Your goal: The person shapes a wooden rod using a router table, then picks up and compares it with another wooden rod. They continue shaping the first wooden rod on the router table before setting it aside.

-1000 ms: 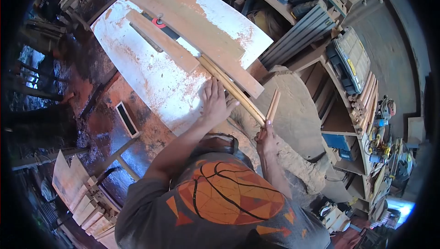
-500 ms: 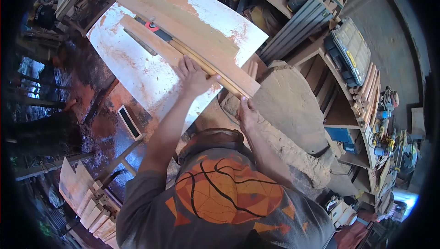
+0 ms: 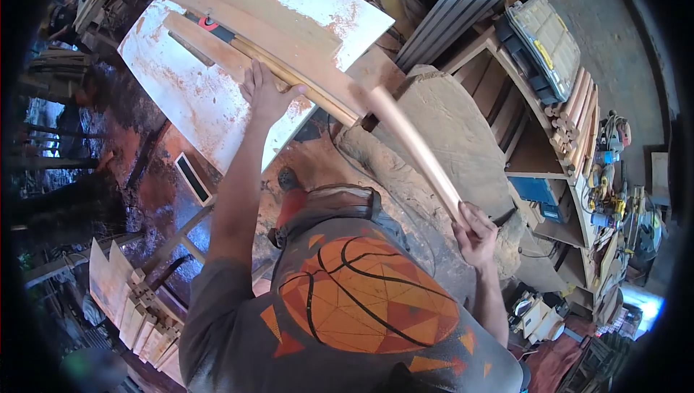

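Note:
My right hand [image 3: 476, 234] is closed around the near end of a smooth wooden strip [image 3: 423, 151]. The strip slants up and left over the stump, its far end blurred beside the long plank's end. Lying on the near plank [image 3: 210, 47], my left hand [image 3: 269, 96] has its fingers out and its thumb apart, close to a narrow wooden piece [image 3: 303, 88] in the gap between the planks. In that gap, further off, sits a red and black fitting [image 3: 208, 23]. A long plank [image 3: 267, 39] runs along the other side.
Sawdust lies on the white tabletop [image 3: 144, 60] under the planks. To the right are a large wooden stump [image 3: 452, 133], a shelf with a stack of rounded wooden rods [image 3: 575, 118], and a clear-lidded case [image 3: 546, 46]. A dark-centred rectangular block [image 3: 193, 178] is at lower left.
My right hand has moved right and toward me, drawing the strip out from the end of the gap between the planks. My left hand stays on the near plank; the view has shifted slightly.

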Tool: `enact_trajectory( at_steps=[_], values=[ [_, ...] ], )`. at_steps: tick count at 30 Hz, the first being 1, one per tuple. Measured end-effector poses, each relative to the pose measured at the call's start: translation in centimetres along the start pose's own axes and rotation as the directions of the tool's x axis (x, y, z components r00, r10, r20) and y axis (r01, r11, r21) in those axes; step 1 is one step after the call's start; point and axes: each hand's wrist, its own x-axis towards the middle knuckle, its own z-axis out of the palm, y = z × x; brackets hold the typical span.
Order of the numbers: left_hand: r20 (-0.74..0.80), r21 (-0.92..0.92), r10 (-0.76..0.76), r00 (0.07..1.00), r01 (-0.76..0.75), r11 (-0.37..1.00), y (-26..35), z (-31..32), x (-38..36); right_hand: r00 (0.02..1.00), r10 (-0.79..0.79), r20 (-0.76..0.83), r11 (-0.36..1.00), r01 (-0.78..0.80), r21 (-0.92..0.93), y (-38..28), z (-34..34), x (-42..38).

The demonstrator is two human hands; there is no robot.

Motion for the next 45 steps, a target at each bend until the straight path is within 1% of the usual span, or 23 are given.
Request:
enact_trajectory(
  at_steps=[1, 2, 4, 5, 7, 8, 9, 11, 18, 20, 27, 30, 33, 35, 36, 38, 40, 42, 45],
  values=[
    [-0.022, 0.018, 0.013, 1.0, -0.012, 1.0, 0.0, 0.0, -0.1, 0.996, -0.04, 0.08, 0.999, 0.041, -0.014, -0.7, -1.3, 0.0],
    [-0.045, 0.037, 0.028, 0.999, -0.026, 0.999, -0.1, 0.1, 0.0, 0.996, -0.046, 0.075, 0.999, 0.047, -0.017, -1.2, -2.0, 0.3],
    [-0.054, 0.032, 0.033, 0.998, -0.031, 0.999, -0.1, 0.1, 0.0, 0.985, -0.074, 0.155, 0.994, 0.086, -0.069, -1.8, -2.7, 1.2],
    [-0.056, 0.029, 0.034, 0.998, -0.032, 0.999, -0.1, 0.2, -0.1, 0.984, -0.078, 0.157, 0.993, 0.091, -0.073, -1.9, -2.8, 1.7],
    [-0.048, 0.039, 0.021, 0.999, -0.019, 0.999, 0.0, -0.1, 0.0, 0.971, -0.035, 0.235, 0.974, 0.085, -0.208, -2.2, -2.9, 2.4],
    [-0.037, 0.052, 0.009, 0.999, -0.007, 0.999, 0.1, -0.2, 0.0, 0.97, -0.038, 0.242, 0.972, 0.092, -0.214, -2.3, -3.1, 2.6],
    [-0.042, 0.042, -0.001, 0.999, 0.002, 0.999, 0.1, -0.2, 0.0, 0.968, -0.077, 0.237, 0.964, 0.133, -0.23, -2.4, -3.3, 2.7],
    [0.001, 0.025, -0.014, 1.0, 0.014, 1.0, 0.0, -0.4, 0.3, 0.962, -0.16, 0.221, 0.946, 0.214, -0.245, -2.3, -3.3, 3.2],
    [-0.051, 0.007, 0.005, 0.999, -0.004, 1.0, 0.3, -0.6, 0.3, 0.946, -0.23, 0.23, 0.894, 0.299, -0.334, -3.2, -3.6, 4.5],
    [0.007, 0.06, -0.02, 1.0, 0.02, 0.998, 0.3, -0.7, 0.3, 0.943, -0.266, 0.201, 0.887, 0.32, -0.332, -3.4, -3.5, 4.3],
    [0.039, 0.035, -0.033, 0.999, 0.031, 0.999, 0.1, -0.7, 0.7, 0.945, -0.247, 0.213, 0.881, 0.31, -0.357, -4.1, -3.7, 4.9],
    [0.06, 0.068, -0.043, 0.997, 0.039, 0.997, -0.4, -1.1, 1.4, 0.943, -0.246, 0.226, 0.886, 0.313, -0.341, -4.5, -3.2, 5.5],
    [0.088, 0.091, -0.054, 0.995, 0.046, 0.995, -1.2, -2.2, 2.7, 0.935, -0.28, 0.218, 0.883, 0.34, -0.323, -4.9, -2.0, 6.3],
    [0.15, 0.143, -0.083, 0.985, 0.061, 0.988, -1.6, -3.2, 3.9, 0.945, -0.25, 0.213, 0.897, 0.309, -0.316, -5.3, -1.0, 7.0],
    [0.14, 0.145, -0.087, 0.986, 0.067, 0.987, -1.6, -4.0, 4.3, 0.942, -0.26, 0.213, 0.895, 0.318, -0.313, -5.4, -0.7, 7.4],
    [0.215, 0.217, -0.118, 0.969, 0.07, 0.974, -1.5, -5.3, 5.1, 0.936, -0.265, 0.231, 0.892, 0.329, -0.309, -5.5, -0.1, 8.3],
    [0.222, 0.205, -0.137, 0.965, 0.091, 0.975, -2.3, -5.7, 6.3, 0.93, -0.282, 0.237, 0.889, 0.346, -0.301, -6.0, 0.6, 9.3],
    [0.237, 0.191, -0.155, 0.959, 0.11, 0.975, -3.3, -5.7, 7.6, 0.932, -0.257, 0.255, 0.896, 0.329, -0.298, -6.5, 1.2, 10.2],
    [0.205, 0.192, -0.18, 0.962, 0.141, 0.971, -4.9, -6.1, 9.3, 0.916, -0.293, 0.274, 0.876, 0.372, -0.308, -7.5, 2.1, 12.1]
  ],
)
